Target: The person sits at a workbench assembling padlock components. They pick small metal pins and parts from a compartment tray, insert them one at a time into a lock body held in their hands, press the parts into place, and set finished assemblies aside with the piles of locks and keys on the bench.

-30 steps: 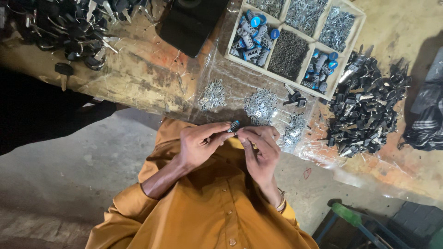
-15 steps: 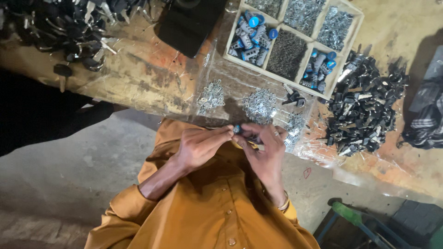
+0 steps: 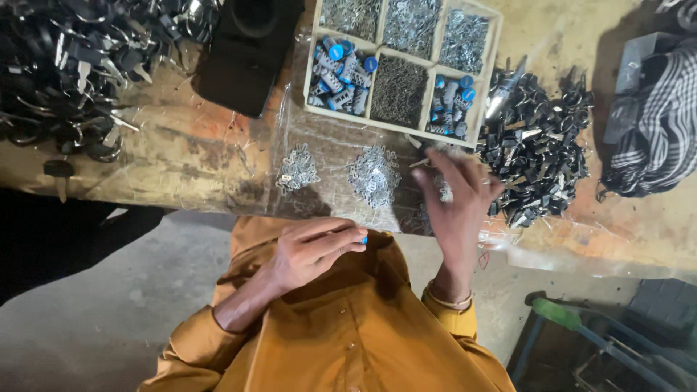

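Fingers first: pinches, with the left hand (image 3: pixel 316 250) curled nearly shut, a small blue-capped piece (image 3: pixel 361 239) between thumb and fingertips (image 3: pixel 347 234), only the blue end peeking out, so cannot tell how its long axis runs. Holds that piece close to the chest, just off the near edge of the worktable (image 3: pixel 181 156), well short of the piles. Spreads the right hand (image 3: pixel 457 210) wide and loose over the table, fingers fanned and blurred, apparently gripping nothing, though the blur hides the tips. Hovers there above a thin scatter of silver clips (image 3: pixel 441 190), with the heap of black parts (image 3: pixel 541 156) just beside the fingertips on the right and the bigger silver clip pile (image 3: pixel 374 174) near on the left. Lies beyond the fingers, further up the table, a compartment tray (image 3: pixel 494 54) of blue-capped pieces, dark pins and bright metal bits. Puts the right hand far nearer to all of these than the left. Keeps the left forearm folded across the orange shirt (image 3: pixel 348 341), wrist bent inward; stretches the right forearm straight out from the body, palm down, a thin bangle (image 3: pixel 450 299) at the wrist.
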`<action>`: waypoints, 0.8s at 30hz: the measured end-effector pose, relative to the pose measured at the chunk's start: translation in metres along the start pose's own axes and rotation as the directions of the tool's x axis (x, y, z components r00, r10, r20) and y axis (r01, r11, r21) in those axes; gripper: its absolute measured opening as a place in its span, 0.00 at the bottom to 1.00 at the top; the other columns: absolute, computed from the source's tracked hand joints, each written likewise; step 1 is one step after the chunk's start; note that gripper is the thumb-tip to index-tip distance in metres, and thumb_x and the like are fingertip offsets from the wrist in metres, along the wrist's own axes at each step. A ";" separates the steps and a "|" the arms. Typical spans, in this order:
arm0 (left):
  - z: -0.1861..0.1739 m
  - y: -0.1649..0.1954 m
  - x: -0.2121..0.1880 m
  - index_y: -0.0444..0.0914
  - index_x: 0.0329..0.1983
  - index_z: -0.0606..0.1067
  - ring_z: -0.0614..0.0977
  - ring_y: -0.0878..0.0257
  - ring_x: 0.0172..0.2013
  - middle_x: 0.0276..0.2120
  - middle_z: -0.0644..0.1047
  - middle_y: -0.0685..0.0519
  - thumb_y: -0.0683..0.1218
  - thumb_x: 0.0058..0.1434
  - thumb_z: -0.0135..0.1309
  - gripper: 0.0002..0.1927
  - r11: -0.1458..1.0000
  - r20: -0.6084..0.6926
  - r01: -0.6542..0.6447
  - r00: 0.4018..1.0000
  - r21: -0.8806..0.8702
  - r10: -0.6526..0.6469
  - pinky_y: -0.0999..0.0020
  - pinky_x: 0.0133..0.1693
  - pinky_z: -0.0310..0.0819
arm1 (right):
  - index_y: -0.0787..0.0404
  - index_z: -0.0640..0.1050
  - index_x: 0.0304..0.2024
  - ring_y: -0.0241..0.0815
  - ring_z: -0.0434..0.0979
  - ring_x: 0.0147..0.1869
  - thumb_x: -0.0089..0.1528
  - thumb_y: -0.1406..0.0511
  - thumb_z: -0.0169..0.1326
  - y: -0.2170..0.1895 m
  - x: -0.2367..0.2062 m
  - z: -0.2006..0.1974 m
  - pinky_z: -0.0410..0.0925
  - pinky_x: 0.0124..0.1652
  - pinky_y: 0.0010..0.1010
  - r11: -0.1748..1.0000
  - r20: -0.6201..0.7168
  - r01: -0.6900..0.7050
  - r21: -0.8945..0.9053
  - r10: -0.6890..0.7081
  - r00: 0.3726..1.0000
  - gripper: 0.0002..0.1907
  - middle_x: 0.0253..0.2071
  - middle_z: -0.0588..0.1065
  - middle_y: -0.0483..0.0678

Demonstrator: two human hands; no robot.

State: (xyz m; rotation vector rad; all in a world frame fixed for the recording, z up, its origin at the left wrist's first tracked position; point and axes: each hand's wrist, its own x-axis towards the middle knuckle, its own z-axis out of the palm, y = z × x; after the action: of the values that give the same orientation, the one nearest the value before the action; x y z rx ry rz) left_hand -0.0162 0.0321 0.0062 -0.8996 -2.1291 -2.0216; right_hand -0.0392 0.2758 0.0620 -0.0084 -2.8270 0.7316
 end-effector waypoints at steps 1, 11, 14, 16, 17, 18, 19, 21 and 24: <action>0.000 0.000 0.003 0.36 0.49 0.79 0.88 0.57 0.42 0.46 0.82 0.49 0.34 0.59 0.66 0.15 0.999 -0.015 -0.023 1.000 0.025 0.023 0.68 0.43 0.88 | 0.60 0.85 0.47 0.46 0.76 0.46 0.56 0.68 0.71 0.004 0.004 0.001 0.63 0.47 0.40 0.988 -0.028 0.017 -0.151 -0.022 0.999 0.16 0.43 0.77 0.48; -0.006 0.003 0.016 0.36 0.44 0.80 0.87 0.59 0.39 0.42 0.83 0.50 0.37 0.56 0.69 0.13 0.990 -0.113 -0.032 0.992 0.138 0.048 0.68 0.39 0.84 | 0.57 0.84 0.50 0.51 0.70 0.48 0.59 0.69 0.69 0.023 0.004 0.009 0.65 0.46 0.40 0.981 -0.117 -0.012 -0.196 -0.011 0.993 0.17 0.44 0.73 0.49; -0.004 0.002 0.015 0.35 0.44 0.80 0.88 0.59 0.39 0.42 0.83 0.49 0.37 0.57 0.68 0.13 0.994 -0.141 0.005 0.990 0.114 0.011 0.69 0.39 0.85 | 0.59 0.83 0.50 0.50 0.72 0.48 0.59 0.69 0.69 0.024 0.004 0.010 0.65 0.49 0.41 0.982 -0.103 0.004 -0.191 -0.024 0.994 0.17 0.44 0.73 0.49; -0.002 0.001 0.012 0.35 0.44 0.81 0.88 0.60 0.39 0.42 0.83 0.49 0.36 0.57 0.67 0.12 0.995 -0.160 0.050 0.986 0.091 -0.035 0.70 0.39 0.85 | 0.59 0.82 0.51 0.51 0.73 0.49 0.59 0.69 0.69 0.026 0.005 0.010 0.66 0.48 0.40 0.991 -0.111 -0.011 -0.136 -0.004 0.994 0.17 0.44 0.74 0.49; -0.001 0.000 0.011 0.35 0.44 0.81 0.88 0.60 0.39 0.42 0.83 0.49 0.36 0.57 0.67 0.12 0.994 -0.169 0.078 0.984 0.083 -0.063 0.70 0.40 0.86 | 0.59 0.82 0.51 0.51 0.73 0.49 0.59 0.70 0.69 0.028 0.005 0.010 0.67 0.48 0.39 0.994 -0.115 -0.018 -0.109 0.006 0.993 0.18 0.45 0.75 0.49; 0.000 -0.002 0.010 0.34 0.44 0.81 0.88 0.60 0.39 0.42 0.83 0.49 0.36 0.58 0.67 0.12 0.992 -0.178 0.105 0.980 0.074 -0.090 0.70 0.40 0.86 | 0.59 0.82 0.50 0.50 0.74 0.49 0.58 0.70 0.69 0.030 0.004 0.010 0.67 0.48 0.39 0.996 -0.123 -0.034 -0.088 0.023 0.992 0.17 0.45 0.74 0.50; 0.002 -0.004 0.009 0.33 0.44 0.81 0.88 0.60 0.40 0.43 0.83 0.48 0.34 0.58 0.65 0.11 0.992 -0.181 0.122 0.977 0.034 -0.114 0.70 0.41 0.87 | 0.60 0.82 0.48 0.49 0.75 0.48 0.58 0.71 0.69 0.032 0.003 0.010 0.68 0.47 0.38 0.997 -0.130 -0.049 -0.067 0.040 0.991 0.16 0.44 0.74 0.50; 0.004 -0.008 0.007 0.32 0.45 0.81 0.88 0.59 0.41 0.44 0.83 0.46 0.31 0.59 0.62 0.11 0.987 -0.184 0.156 0.969 -0.046 -0.162 0.69 0.42 0.88 | 0.62 0.80 0.44 0.46 0.75 0.48 0.57 0.72 0.69 0.038 -0.001 0.009 0.69 0.46 0.37 0.997 -0.157 -0.058 0.052 0.065 0.985 0.14 0.44 0.74 0.51; 0.009 -0.013 0.005 0.30 0.45 0.80 0.88 0.58 0.43 0.45 0.82 0.44 0.28 0.59 0.59 0.12 0.980 -0.204 0.153 0.963 -0.124 -0.177 0.68 0.44 0.89 | 0.64 0.77 0.37 0.42 0.75 0.48 0.57 0.74 0.68 0.049 -0.010 0.007 0.70 0.49 0.36 0.833 -0.220 -0.009 0.554 0.157 0.963 0.12 0.44 0.75 0.50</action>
State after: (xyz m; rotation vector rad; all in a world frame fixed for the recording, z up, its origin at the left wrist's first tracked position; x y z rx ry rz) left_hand -0.0232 0.0429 -0.0041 -0.4992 -2.0560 -2.2154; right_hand -0.0337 0.3150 0.0304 -0.1256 -2.2888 1.4273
